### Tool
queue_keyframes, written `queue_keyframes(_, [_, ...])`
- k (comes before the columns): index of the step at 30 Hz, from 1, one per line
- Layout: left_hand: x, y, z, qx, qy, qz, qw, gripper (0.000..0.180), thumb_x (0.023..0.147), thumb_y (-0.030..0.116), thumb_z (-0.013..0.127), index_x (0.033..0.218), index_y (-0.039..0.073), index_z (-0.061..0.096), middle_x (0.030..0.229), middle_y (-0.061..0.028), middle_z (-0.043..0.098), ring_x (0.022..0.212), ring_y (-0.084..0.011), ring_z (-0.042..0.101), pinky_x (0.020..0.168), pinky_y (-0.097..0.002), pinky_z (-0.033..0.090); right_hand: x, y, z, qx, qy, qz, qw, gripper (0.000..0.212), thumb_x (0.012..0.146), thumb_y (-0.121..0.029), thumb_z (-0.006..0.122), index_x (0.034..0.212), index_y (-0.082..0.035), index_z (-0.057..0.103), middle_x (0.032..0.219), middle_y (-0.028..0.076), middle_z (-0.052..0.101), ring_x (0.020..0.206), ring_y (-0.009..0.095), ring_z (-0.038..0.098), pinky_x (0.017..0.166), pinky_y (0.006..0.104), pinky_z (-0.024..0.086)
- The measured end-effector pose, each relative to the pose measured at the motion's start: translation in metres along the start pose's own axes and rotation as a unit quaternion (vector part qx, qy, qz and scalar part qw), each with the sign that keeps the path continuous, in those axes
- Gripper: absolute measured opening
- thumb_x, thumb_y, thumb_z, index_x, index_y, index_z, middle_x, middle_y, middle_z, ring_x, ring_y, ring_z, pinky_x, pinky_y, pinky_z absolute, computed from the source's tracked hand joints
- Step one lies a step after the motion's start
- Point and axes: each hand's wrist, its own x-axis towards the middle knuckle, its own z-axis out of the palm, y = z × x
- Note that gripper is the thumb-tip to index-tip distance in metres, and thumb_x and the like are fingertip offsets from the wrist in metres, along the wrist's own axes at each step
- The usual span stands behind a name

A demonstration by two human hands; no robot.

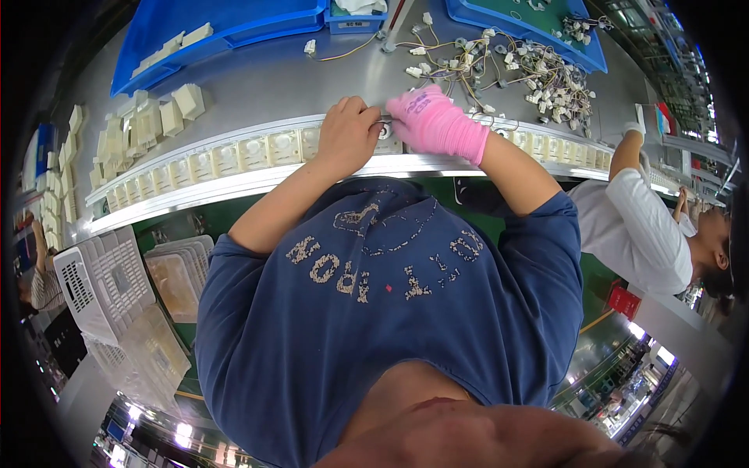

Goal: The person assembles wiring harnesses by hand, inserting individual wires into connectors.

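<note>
A long row of cream square plastic housings (201,164) sits in a metal rail (179,191) along the near table edge. My bare left hand (349,134) rests over the row with its fingers curled, fingertips at a housing (385,132) that shows a small round part in it. My right hand (437,126), in a pink knitted glove, is closed just right of that housing. A short bit of thin wire shows between the hands. What the gloved fingers hold is hidden and slightly blurred.
Wired white connectors (546,82) lie heaped at the far right. One wired connector (310,47) lies apart. Loose cream blocks (144,121) cluster on the left. Blue trays (226,43) line the back. White plastic baskets (117,281) stand low left. A co-worker (632,222) works at right.
</note>
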Motion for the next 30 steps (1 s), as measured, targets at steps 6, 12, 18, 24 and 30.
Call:
queue_keyframes(6, [0.002,0.001,0.0,-0.019,0.005,-0.003,1.0,0.008,0.075,0.012,0.061,0.08,0.006,0.059,0.082,-0.0078,0.051,0.084,-0.0272,0.05,0.073,-0.0387,0.04,0.003,0.01,0.02,0.16,0.066,0.021,0.985,0.027,0.082,-0.027,0.049,0.093,-0.004,0.056,0.088,0.016,0.061,0.087,0.031,0.06,0.079,0.0424,0.043])
queue_keyframes(12, [0.001,0.001,0.001,-0.02,0.008,-0.015,1.0,0.007,0.075,0.012,0.061,0.08,0.006,0.06,0.082,-0.0072,0.051,0.084,-0.0267,0.05,0.072,-0.0388,0.04,-0.003,-0.005,0.011,-0.089,0.065,0.011,0.994,0.024,0.079,-0.025,0.055,0.094,-0.006,0.054,0.086,0.012,0.059,0.085,0.027,0.06,0.077,0.0397,0.04])
queue_keyframes(18, [0.001,0.0,0.004,-0.023,0.014,-0.02,0.999,0.008,0.075,0.013,0.061,0.079,0.007,0.06,0.082,-0.0071,0.051,0.084,-0.0266,0.05,0.072,-0.0389,0.04,0.002,-0.003,-0.005,-0.229,0.024,0.007,0.973,0.027,0.076,-0.024,0.058,0.097,-0.007,0.055,0.086,0.009,0.061,0.083,0.024,0.061,0.08,0.0409,0.039])
queue_keyframes(24, [0.001,0.003,0.001,-0.015,0.021,-0.021,0.999,0.007,0.074,0.012,0.061,0.077,0.006,0.059,0.08,-0.0078,0.05,0.083,-0.0274,0.05,0.072,-0.0386,0.04,-0.001,-0.004,-0.016,0.099,-0.063,0.042,0.992,0.03,0.077,-0.027,0.05,0.096,-0.006,0.059,0.088,0.014,0.064,0.089,0.027,0.061,0.083,0.0391,0.039])
queue_keyframes(30, [0.004,0.002,0.004,-0.015,0.025,-0.009,1.0,0.009,0.07,0.012,0.062,0.077,0.007,0.06,0.08,-0.008,0.051,0.083,-0.0268,0.05,0.072,-0.0384,0.039,0.004,-0.002,0.01,0.124,0.06,0.099,0.985,0.033,0.076,-0.031,0.05,0.093,-0.005,0.06,0.088,0.016,0.064,0.089,0.028,0.061,0.083,0.0411,0.038])
